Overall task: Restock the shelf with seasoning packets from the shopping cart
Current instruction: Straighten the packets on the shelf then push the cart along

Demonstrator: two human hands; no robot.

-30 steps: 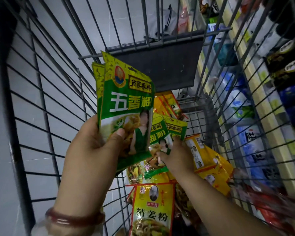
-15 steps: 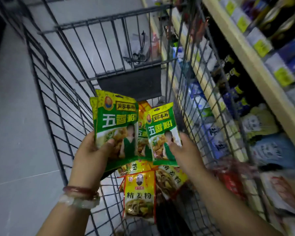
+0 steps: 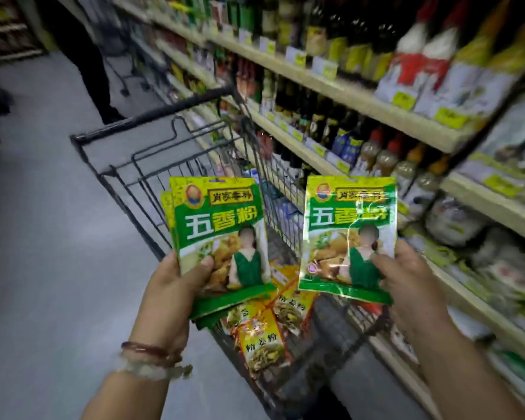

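Green seasoning packets (image 3: 222, 237), stacked, sit pinched under the left hand (image 3: 176, 286) thumb; the right hand (image 3: 412, 283) grips another green packet (image 3: 346, 234) above the cart (image 3: 152, 156).

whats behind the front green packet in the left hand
Edges of more green packets peek out behind the front packet in the left hand. Their count and faces are covered.

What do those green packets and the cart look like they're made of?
The green seasoning packets look like glossy plastic film: light glares off the right one and its surface crinkles. The shopping cart looks like dark coated metal wire, with thin rigid bars forming a grid.
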